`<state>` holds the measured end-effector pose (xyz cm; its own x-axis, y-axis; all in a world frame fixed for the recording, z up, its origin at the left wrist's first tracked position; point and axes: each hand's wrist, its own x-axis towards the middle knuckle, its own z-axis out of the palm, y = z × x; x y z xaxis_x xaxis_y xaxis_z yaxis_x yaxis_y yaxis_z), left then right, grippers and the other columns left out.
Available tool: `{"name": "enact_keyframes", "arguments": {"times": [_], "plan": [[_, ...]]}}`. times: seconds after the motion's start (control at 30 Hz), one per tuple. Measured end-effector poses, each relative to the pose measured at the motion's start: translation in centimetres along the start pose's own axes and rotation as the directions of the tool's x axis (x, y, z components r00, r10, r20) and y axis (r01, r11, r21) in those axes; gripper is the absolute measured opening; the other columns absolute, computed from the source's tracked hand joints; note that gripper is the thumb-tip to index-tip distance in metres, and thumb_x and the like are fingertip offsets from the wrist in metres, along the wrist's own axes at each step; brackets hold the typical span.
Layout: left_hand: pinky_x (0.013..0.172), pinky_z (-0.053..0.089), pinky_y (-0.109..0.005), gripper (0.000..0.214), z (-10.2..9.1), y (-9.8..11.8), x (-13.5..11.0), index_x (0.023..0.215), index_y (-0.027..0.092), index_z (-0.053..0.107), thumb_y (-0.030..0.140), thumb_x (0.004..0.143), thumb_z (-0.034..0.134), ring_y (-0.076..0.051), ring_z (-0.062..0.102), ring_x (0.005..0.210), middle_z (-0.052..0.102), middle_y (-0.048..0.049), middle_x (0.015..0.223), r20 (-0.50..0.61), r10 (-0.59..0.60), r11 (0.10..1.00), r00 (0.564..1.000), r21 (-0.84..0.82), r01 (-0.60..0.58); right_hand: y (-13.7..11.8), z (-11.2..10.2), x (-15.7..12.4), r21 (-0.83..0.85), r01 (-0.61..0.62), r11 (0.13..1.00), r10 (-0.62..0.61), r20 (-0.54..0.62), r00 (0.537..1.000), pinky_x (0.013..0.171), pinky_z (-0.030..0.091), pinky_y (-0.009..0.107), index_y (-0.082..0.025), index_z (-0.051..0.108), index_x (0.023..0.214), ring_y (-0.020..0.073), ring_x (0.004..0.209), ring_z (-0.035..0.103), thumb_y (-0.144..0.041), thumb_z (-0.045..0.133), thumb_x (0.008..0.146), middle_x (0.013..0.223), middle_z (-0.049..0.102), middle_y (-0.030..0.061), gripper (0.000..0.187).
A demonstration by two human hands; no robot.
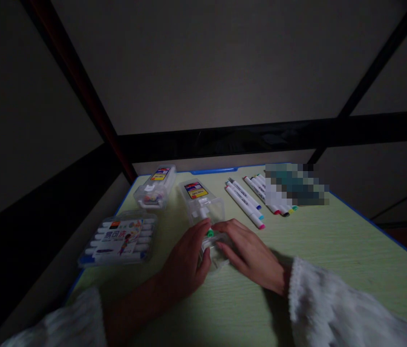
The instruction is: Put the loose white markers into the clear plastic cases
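A clear plastic pen case point(217, 206) lies in the middle of the table with its lid swung open toward me. Inside it is a white marker with a green end point(210, 233), partly hidden by my fingers. My left hand point(189, 258) is closed at the case's left side, its fingertips beside the green end and its thumb at the near part. From the right, my right hand point(246, 250) grips the near part of the case between curled fingers and thumb. Their exact contact with the marker is hard to make out in the dim light.
Several white markers point(245, 207) with coloured ends lie to the right, beside a pixelated patch. At the back left stands another clear case point(156, 185) with small colourful contents. A flat marker pack point(120, 239) sits at the left edge. The pale green table point(319, 260) has a blue rim.
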<state>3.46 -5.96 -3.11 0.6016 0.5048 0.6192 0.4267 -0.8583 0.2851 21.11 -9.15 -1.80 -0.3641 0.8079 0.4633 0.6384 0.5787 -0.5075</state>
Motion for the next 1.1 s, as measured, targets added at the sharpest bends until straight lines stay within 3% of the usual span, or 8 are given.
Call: {"name": "enact_keyframes", "arguments": {"times": [1.1], "plan": [[0.091,0.048,-0.039,0.046,0.08,-0.06,0.04,0.124,0.016,0.036,0.007,0.079,0.042,-0.023,0.052,0.111,0.052,-0.0136,0.118,-0.008,-0.023,0.999,1.000,-0.048,0.022,-0.28,-0.21,0.37,-0.068,0.059,0.996,-0.058,0.022,0.998,0.087,0.048,0.043,-0.018,0.047,0.123,0.0216,0.103,0.053,-0.016,0.044,0.087,0.115,0.058,0.0095,0.037]]}}
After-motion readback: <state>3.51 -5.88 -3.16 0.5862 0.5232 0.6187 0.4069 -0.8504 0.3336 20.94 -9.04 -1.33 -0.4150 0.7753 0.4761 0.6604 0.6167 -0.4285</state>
